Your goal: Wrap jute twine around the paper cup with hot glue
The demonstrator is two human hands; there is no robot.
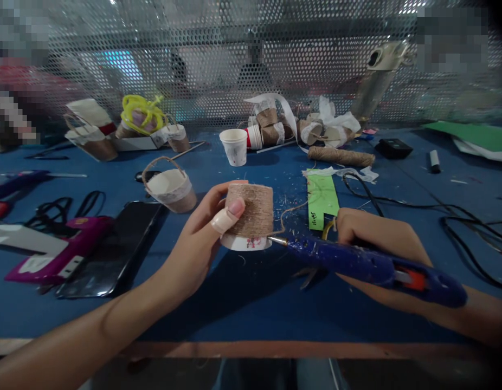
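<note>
My left hand [206, 235] is closed around a paper cup [246, 244] wrapped in brown jute twine [255, 208]. The thumb, with a bandage-like strip on it, presses on the twine, and a white band of cup shows bare at the lower edge. My right hand [377, 233] grips a blue hot glue gun [344, 260]; its handle is hidden. The gun's metal nozzle is at the lower border of the twine, on the cup's right side. A loose twine strand [294, 208] trails from there past a green paper strip [322, 200].
Dark scissor-like blades [308, 276] lie under the gun. Near my left hand are a small twine basket [173, 189], a phone [113, 249] and a magenta tool [68, 249]. Behind are white cups [235, 147], a twine roll [340, 156] and a perforated metal screen [218, 65]. Black cables [422, 203] run right.
</note>
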